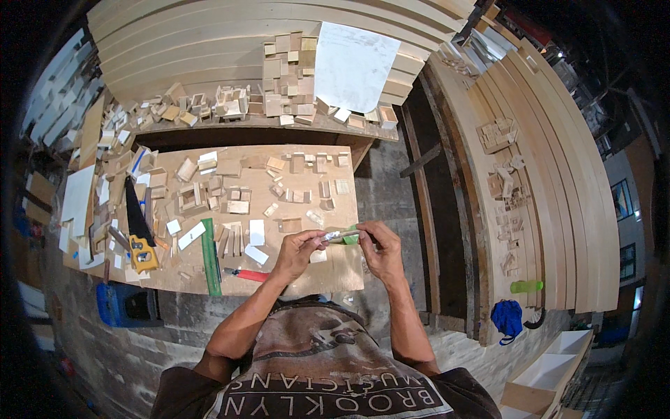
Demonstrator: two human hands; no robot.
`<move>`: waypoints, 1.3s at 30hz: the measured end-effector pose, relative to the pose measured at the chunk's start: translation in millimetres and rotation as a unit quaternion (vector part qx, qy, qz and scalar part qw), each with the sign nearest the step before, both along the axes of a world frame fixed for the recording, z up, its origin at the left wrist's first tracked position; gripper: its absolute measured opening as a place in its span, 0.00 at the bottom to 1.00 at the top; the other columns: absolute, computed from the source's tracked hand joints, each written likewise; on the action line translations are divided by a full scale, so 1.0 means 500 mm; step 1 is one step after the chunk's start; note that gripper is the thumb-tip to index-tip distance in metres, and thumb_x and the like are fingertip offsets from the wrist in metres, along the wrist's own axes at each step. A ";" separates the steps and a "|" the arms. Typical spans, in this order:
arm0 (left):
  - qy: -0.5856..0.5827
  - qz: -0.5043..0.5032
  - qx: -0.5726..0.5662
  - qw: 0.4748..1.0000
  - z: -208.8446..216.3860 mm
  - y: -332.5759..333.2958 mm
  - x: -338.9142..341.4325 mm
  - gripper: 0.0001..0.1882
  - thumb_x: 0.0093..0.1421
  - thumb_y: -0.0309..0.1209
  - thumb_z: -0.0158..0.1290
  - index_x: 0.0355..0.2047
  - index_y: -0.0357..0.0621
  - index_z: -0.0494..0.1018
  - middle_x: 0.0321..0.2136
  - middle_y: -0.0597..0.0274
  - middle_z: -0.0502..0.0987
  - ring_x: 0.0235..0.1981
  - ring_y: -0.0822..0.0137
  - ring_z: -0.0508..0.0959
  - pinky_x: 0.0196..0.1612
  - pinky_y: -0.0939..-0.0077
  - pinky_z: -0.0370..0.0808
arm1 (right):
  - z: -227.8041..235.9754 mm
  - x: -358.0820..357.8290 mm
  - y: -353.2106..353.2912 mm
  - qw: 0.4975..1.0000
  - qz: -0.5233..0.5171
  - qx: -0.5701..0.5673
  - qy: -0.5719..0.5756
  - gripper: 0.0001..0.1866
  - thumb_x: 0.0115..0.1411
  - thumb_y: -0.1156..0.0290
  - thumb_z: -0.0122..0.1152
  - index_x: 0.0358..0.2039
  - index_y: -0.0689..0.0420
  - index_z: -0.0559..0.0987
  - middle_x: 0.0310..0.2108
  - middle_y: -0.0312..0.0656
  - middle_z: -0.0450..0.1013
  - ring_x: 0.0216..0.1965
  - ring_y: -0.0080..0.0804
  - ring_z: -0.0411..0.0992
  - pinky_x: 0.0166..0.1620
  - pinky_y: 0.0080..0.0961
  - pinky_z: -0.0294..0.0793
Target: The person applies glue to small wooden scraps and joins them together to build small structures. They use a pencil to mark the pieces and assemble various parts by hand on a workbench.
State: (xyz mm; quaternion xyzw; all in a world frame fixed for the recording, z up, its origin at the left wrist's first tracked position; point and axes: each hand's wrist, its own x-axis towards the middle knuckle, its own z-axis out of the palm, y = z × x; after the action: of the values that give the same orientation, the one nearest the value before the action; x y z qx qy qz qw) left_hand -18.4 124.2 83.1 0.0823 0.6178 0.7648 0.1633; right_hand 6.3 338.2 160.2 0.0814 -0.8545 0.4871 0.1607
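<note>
Both forearms extend forward, hands converging; the left hand (296, 253) and right hand (382, 246) pinch a slim pale piece (336, 236) between their fingers (311, 238), near the right edge of the counter (331, 276). Small wooden boxes (238, 207) show indistinct contents. A green object (351, 239) is partly hidden.

Left hand (303, 251): is held above worktable (328, 277), near its right edge, fingertips pinched | right hand (381, 246): is held just past that edge, fingertips pinched | forearms (405, 307): are angled inward
</note>
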 end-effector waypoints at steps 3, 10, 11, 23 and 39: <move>-0.004 0.000 0.013 1.000 0.001 -0.002 -0.001 0.16 0.68 0.30 0.52 0.50 0.30 0.76 0.36 0.58 0.81 0.38 0.73 0.79 0.46 0.78 0.76 | -0.003 -0.004 0.000 1.000 -0.003 -0.005 0.005 0.09 0.58 0.83 0.59 0.40 0.64 0.80 0.34 0.44 0.78 0.31 0.31 0.75 0.33 0.24 0.72; -0.022 0.003 0.036 0.999 -0.007 -0.004 -0.004 0.17 0.68 0.33 0.52 0.50 0.31 0.75 0.35 0.59 0.81 0.38 0.74 0.79 0.46 0.79 0.75 | 0.002 -0.004 -0.005 1.000 -0.013 -0.013 0.001 0.09 0.58 0.82 0.59 0.40 0.64 0.80 0.34 0.44 0.77 0.30 0.30 0.74 0.34 0.23 0.73; -0.022 0.001 0.037 0.999 -0.011 -0.003 -0.005 0.17 0.68 0.34 0.52 0.50 0.32 0.75 0.35 0.59 0.81 0.38 0.74 0.79 0.46 0.79 0.75 | -0.003 -0.003 -0.006 1.000 -0.011 -0.016 0.001 0.09 0.58 0.82 0.60 0.40 0.64 0.80 0.34 0.44 0.77 0.30 0.30 0.74 0.34 0.24 0.73; -0.114 0.036 0.128 0.985 -0.042 0.001 -0.008 0.16 0.67 0.33 0.53 0.49 0.35 0.74 0.36 0.63 0.81 0.33 0.77 0.75 0.38 0.81 0.72 | -0.024 0.010 -0.004 0.973 -0.057 -0.200 -0.103 0.07 0.65 0.76 0.58 0.41 0.65 0.80 0.29 0.38 0.75 0.29 0.21 0.72 0.32 0.19 0.71; -0.215 0.136 0.135 0.958 -0.051 -0.003 0.017 0.09 0.64 0.20 0.54 0.44 0.34 0.73 0.38 0.54 0.80 0.37 0.68 0.81 0.37 0.83 0.77 | -0.143 0.057 -0.035 0.781 -0.120 -0.577 -0.207 0.05 0.64 0.76 0.60 0.38 0.64 0.77 0.30 0.41 0.76 0.28 0.26 0.72 0.33 0.19 0.72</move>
State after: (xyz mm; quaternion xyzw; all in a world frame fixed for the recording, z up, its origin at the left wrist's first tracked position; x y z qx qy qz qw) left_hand -10.0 122.7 57.8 -0.1472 0.4646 0.8557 0.1742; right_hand 34.7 320.5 88.7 -0.2325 -0.4289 0.8713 0.0537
